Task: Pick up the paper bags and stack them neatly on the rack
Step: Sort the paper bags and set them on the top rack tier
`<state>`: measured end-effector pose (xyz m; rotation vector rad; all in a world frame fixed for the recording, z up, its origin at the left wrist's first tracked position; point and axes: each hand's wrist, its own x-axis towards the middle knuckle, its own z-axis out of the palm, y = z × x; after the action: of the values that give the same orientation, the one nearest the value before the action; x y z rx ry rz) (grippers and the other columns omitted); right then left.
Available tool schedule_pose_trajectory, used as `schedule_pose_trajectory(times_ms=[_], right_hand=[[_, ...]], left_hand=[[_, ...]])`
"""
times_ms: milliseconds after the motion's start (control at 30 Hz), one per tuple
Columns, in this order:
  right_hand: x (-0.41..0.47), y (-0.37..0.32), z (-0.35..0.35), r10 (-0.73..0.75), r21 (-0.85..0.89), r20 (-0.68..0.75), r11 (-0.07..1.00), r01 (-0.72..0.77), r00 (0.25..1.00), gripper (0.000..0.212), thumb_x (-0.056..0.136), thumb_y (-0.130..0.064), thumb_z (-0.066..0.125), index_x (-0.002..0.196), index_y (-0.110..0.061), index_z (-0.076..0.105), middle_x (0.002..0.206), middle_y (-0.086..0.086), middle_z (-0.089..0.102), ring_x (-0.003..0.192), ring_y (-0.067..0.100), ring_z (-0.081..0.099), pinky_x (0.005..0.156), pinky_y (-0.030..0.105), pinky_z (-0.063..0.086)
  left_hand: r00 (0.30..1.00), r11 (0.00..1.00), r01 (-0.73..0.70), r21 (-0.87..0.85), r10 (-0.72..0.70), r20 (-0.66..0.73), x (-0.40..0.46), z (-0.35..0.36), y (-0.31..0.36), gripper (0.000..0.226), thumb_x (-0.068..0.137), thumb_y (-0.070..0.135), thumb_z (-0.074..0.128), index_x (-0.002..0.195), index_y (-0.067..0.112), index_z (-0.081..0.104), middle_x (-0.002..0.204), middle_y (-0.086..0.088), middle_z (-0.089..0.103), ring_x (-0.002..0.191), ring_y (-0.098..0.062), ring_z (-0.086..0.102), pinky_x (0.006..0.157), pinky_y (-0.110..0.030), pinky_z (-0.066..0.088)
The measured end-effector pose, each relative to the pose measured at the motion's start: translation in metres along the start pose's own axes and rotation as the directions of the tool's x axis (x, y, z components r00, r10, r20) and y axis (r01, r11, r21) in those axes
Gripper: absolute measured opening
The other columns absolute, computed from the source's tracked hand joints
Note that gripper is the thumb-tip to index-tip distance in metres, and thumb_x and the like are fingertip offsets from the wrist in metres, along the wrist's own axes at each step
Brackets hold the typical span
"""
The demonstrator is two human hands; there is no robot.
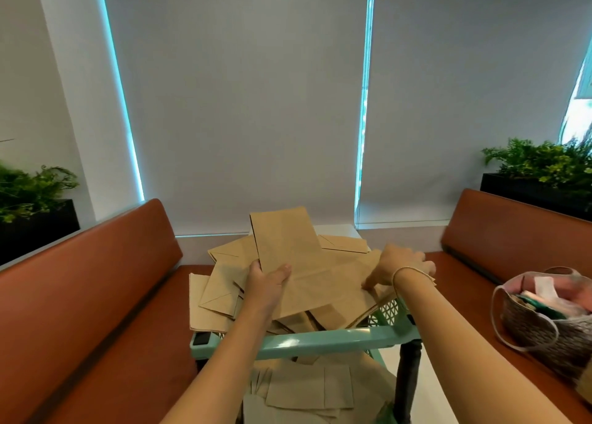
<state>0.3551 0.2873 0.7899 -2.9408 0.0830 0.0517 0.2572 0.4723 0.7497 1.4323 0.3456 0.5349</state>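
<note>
The left hand [267, 284] pinches one flat brown paper bag [288, 250]; the right hand [400, 268] presses curled fingers on the loose heap of creased bags [224, 292] filling the mint-green plastic lattice rack [320, 338].

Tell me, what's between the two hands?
Brown paper bags. In the head view, the flat paper bag held by the left hand spans the stretch toward the right hand, over the loose bag pile.

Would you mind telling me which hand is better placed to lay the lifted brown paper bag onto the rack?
Left. The left hand already pinches the flat brown paper bag, while the right hand rests on the bag pile.
</note>
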Motion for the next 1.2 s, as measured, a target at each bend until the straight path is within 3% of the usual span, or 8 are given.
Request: schedule_pose_trajectory(times_ms=[367, 467, 600, 733, 867, 1000, 1100, 1200], right_hand=[[-0.001, 0.002, 0.005, 0.060, -0.029, -0.032, 0.998, -0.061, 0.998, 0.092, 0.050, -0.061, 0.081, 0.122, -0.016, 0.047, 0.126, 0.014, 0.046, 0.120, 0.031, 0.039, 0.099, 0.042, 0.039], [-0.001, 0.001, 0.007, 0.039, -0.052, -0.122, 0.998, -0.046, 0.992, 0.074, 0.061, -0.053, 0.079, 0.118, -0.015, 0.051, 0.124, 0.014, 0.047, 0.118, 0.031, 0.041, 0.096, 0.042, 0.037], [0.001, -0.003, 0.002, -0.021, 0.094, -0.265, 0.994, 0.047, 0.964, 0.018, 0.082, -0.025, 0.060, 0.098, -0.018, 0.061, 0.098, 0.005, 0.060, 0.095, 0.023, 0.052, 0.090, 0.039, 0.035], [0.003, -0.010, -0.011, -0.118, 0.277, -0.279, 0.941, 0.197, 0.953, 0.014, 0.088, -0.022, 0.056, 0.090, -0.013, 0.067, 0.084, 0.005, 0.064, 0.079, 0.021, 0.059, 0.078, 0.033, 0.053], [-0.008, -0.020, -0.036, -0.153, 0.457, -0.436, 0.811, 0.365, 0.887, 0.018, 0.090, -0.017, 0.053, 0.096, -0.011, 0.068, 0.094, 0.006, 0.065, 0.088, 0.024, 0.060, 0.078, 0.032, 0.051], [-0.038, -0.034, -0.051, -0.086, 0.588, -0.716, 0.460, 0.665, 0.693, 0.020, 0.093, -0.014, 0.053, 0.108, -0.013, 0.067, 0.096, -0.003, 0.062, 0.087, 0.008, 0.054, 0.084, 0.021, 0.046], [-0.050, -0.038, -0.042, -0.215, 0.629, -0.711, 0.230, 0.742, 0.670, 0.020, 0.089, -0.009, 0.058, 0.099, -0.022, 0.069, 0.097, -0.005, 0.063, 0.085, 0.001, 0.054, 0.079, 0.011, 0.045], [-0.048, -0.035, -0.025, -0.522, 0.632, -0.547, 0.256, 0.732, 0.655, 0.025, 0.082, -0.005, 0.066, 0.082, -0.029, 0.071, 0.109, -0.002, 0.064, 0.102, 0.010, 0.058, 0.094, 0.029, 0.049]], left_hand=[[1.000, 1.000, 0.010, -0.023, -0.011, -0.010, 0.001, 0.000, -0.001, 0.054, 0.087, 0.014, 0.065, 0.135, 0.007, 0.041, 0.126, -0.009, 0.058, 0.114, -0.025, 0.055, 0.103, -0.045, 0.042], [1.000, 1.000, 0.014, -0.011, -0.014, -0.013, 0.000, 0.000, -0.001, 0.053, 0.087, 0.017, 0.065, 0.134, 0.009, 0.042, 0.125, -0.008, 0.058, 0.114, -0.025, 0.055, 0.103, -0.047, 0.042], [1.000, 1.000, 0.004, -0.017, -0.004, -0.013, 0.000, -0.001, 0.000, 0.046, 0.088, 0.015, 0.063, 0.130, 0.011, 0.045, 0.120, -0.005, 0.059, 0.110, -0.023, 0.056, 0.101, -0.043, 0.044], [1.000, 1.000, -0.006, -0.018, 0.006, -0.015, 0.002, -0.001, -0.001, 0.041, 0.089, 0.017, 0.062, 0.125, 0.012, 0.044, 0.118, -0.002, 0.059, 0.110, -0.021, 0.054, 0.099, -0.038, 0.044], [0.999, 0.998, -0.026, -0.057, 0.025, -0.025, 0.001, -0.001, 0.000, 0.029, 0.093, 0.016, 0.056, 0.119, 0.020, 0.044, 0.111, -0.002, 0.059, 0.100, -0.019, 0.057, 0.074, -0.028, 0.050], [1.000, 0.991, -0.002, -0.134, -0.001, -0.025, -0.002, 0.000, 0.004, 0.032, 0.095, 0.014, 0.052, 0.125, 0.019, 0.041, 0.114, -0.007, 0.059, 0.103, -0.022, 0.058, 0.086, -0.037, 0.051], [0.999, 0.984, 0.033, -0.174, -0.037, -0.023, -0.003, 0.000, 0.006, 0.049, 0.097, 0.014, 0.049, 0.142, 0.014, 0.031, 0.128, -0.011, 0.054, 0.111, -0.021, 0.054, 0.095, -0.034, 0.044], [0.998, 0.987, 0.042, -0.157, -0.048, -0.032, -0.002, -0.001, 0.007, 0.060, 0.099, 0.020, 0.045, 0.150, 0.019, 0.015, 0.146, -0.009, 0.038, 0.131, -0.024, 0.040, 0.110, -0.040, 0.031]])
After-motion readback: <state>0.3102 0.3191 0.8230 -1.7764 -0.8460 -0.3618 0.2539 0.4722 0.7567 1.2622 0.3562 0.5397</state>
